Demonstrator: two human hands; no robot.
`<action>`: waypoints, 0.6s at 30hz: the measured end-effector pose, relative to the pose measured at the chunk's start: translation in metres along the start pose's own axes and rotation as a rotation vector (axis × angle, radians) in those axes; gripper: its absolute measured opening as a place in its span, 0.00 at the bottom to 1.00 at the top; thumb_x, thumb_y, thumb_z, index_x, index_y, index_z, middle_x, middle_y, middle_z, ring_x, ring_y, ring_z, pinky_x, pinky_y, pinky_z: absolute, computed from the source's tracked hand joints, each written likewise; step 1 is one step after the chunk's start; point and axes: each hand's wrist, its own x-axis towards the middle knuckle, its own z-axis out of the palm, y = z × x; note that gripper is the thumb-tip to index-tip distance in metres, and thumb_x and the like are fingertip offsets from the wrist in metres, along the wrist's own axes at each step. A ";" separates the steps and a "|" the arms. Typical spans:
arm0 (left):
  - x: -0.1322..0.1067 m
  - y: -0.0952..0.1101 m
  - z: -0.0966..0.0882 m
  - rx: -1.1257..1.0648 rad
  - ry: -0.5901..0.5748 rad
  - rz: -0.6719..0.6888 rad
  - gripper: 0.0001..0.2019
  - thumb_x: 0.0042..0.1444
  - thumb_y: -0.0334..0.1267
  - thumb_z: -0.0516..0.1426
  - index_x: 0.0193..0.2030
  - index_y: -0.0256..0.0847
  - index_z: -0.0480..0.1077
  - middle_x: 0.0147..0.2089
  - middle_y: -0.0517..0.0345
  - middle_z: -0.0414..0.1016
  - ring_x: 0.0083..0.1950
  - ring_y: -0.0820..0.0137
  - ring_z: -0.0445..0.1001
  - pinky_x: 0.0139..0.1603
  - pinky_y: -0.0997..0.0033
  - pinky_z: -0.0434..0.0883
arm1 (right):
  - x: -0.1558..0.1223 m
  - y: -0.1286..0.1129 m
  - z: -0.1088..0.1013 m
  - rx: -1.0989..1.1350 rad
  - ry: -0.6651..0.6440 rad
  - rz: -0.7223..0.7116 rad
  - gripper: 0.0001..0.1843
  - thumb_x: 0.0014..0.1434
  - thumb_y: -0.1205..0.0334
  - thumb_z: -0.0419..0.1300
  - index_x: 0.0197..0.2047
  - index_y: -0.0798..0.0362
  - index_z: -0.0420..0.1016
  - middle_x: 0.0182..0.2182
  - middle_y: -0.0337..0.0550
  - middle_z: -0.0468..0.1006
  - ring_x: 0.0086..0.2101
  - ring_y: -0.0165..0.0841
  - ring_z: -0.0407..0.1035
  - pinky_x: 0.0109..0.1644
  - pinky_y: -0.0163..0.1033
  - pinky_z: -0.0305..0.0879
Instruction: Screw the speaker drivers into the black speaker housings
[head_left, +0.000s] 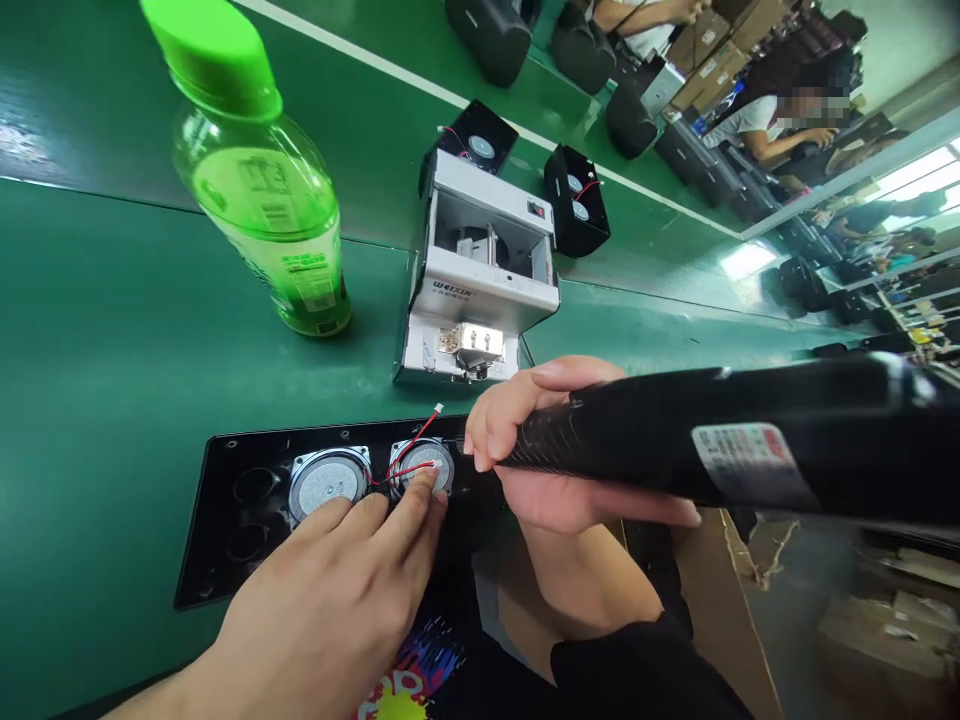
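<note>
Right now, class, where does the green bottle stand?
In the head view, the green bottle stands upper left on the green table, left of the white machine and beyond the black panel.

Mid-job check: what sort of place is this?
Probably a factory assembly line for speakers: a green bench bears a black panel with two speaker drivers, a screw feeder stands behind it, and the right hand grips an electric screwdriver.

Single head-worn view, looks forward and down onto the green surface [112,400], rolled so the surface edge runs diagonal. Very near: left hand [337,590] and right hand [540,450] fill the lower middle, black tool [712,450] in the right hand looms large at right. Seated people [750,125] far off, top right.
</note>
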 end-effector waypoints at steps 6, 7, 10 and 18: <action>0.005 0.000 -0.002 0.043 0.012 -0.012 0.32 0.72 0.24 0.58 0.77 0.41 0.90 0.77 0.37 0.90 0.48 0.56 0.87 0.46 0.54 0.83 | 0.008 0.013 0.005 0.040 0.045 -0.086 0.40 0.71 0.14 0.72 0.59 0.41 0.93 0.26 0.32 0.85 0.20 0.33 0.74 0.25 0.38 0.76; 0.006 -0.001 -0.003 0.063 0.029 0.005 0.32 0.70 0.23 0.57 0.75 0.40 0.91 0.77 0.36 0.91 0.47 0.56 0.88 0.45 0.53 0.82 | 0.009 0.015 0.004 0.035 0.025 -0.122 0.39 0.74 0.14 0.70 0.60 0.41 0.93 0.26 0.32 0.84 0.19 0.33 0.73 0.24 0.37 0.76; 0.006 -0.006 -0.007 0.098 0.066 0.045 0.35 0.65 0.19 0.56 0.72 0.37 0.92 0.75 0.36 0.92 0.45 0.56 0.88 0.42 0.53 0.83 | 0.013 0.023 0.000 -0.008 -0.071 -0.269 0.35 0.85 0.21 0.61 0.64 0.43 0.90 0.26 0.31 0.81 0.16 0.32 0.69 0.20 0.35 0.74; -0.008 -0.024 0.003 0.102 0.068 0.125 0.40 0.62 0.14 0.52 0.76 0.33 0.89 0.80 0.38 0.89 0.50 0.54 0.90 0.51 0.47 0.85 | 0.002 0.040 -0.007 -0.043 0.012 -0.216 0.45 0.76 0.09 0.59 0.65 0.41 0.85 0.26 0.31 0.81 0.16 0.34 0.69 0.19 0.39 0.73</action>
